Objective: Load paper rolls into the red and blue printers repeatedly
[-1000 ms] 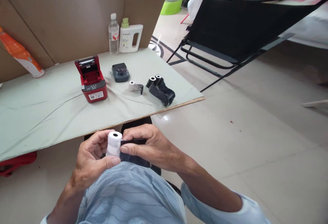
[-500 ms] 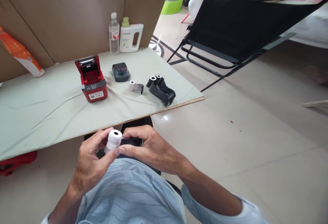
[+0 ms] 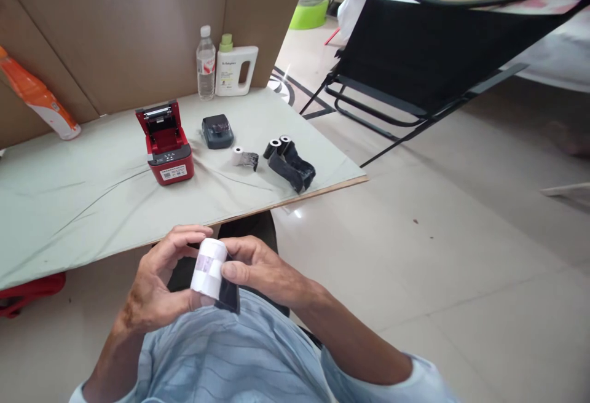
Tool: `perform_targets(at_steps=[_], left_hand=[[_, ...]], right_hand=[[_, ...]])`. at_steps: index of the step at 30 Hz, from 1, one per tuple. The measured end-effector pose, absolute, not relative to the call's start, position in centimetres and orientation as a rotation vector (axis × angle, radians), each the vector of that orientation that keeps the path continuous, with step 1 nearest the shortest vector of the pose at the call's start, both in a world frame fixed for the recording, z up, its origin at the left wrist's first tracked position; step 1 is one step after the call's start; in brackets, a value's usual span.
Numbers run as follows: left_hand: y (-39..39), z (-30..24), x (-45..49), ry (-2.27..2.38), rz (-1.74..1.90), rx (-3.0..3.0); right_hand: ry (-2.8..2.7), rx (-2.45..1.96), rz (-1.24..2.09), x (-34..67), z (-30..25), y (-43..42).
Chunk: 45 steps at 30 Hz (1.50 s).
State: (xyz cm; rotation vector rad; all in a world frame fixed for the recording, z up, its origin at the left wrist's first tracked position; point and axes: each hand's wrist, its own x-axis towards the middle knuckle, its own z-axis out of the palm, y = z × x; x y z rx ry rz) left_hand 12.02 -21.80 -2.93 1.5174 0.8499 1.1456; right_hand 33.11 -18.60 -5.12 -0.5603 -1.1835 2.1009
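A white paper roll [image 3: 207, 268] with a printed band is held in front of my body, just off the table's edge. My left hand [image 3: 157, 283] curves around its left side, fingertips at the top and thumb at the bottom. Closed on the right side is my right hand [image 3: 260, 268], its thumb against a black flap [image 3: 228, 292] that hangs beside the roll. On the table stands a red label printer [image 3: 170, 163] with its lid up. Right of it lie a small dark device [image 3: 217, 131], a small white roll [image 3: 238, 156] and two rolls with dark strips [image 3: 292, 166].
A water bottle [image 3: 206, 65] and a white jug [image 3: 233, 71] stand by the cardboard wall [image 3: 152, 22]. An orange bottle [image 3: 39, 99] leans at the left. Beyond the table [image 3: 106, 206] is a black folding chair [image 3: 442, 53]. Part of a person shows at the top right.
The roll has been tipped, so its side with the printed band shows instead of its end hole. The black flap now hangs lower, and my right thumb has shifted up along the roll.
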Motion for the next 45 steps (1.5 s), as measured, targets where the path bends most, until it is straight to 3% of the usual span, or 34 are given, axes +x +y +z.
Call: perform_targets(at_steps=[9,20,45], left_hand=[[-21.4,-4.4,12.6,0.711,1.201,1.389],[-19.9,0.2,11.8,0.848,0.857,2.014],[-20.5,-3.0,13.1,0.877,1.085,1.179]], right_hand=[[-1.037,-0.564,2.192,32.4,-6.9,-19.0],[-1.095,-0.509,2.187,32.5,-6.7,-18.4],[-0.626,-0.526,2.257,30.4,-7.0,-19.5]])
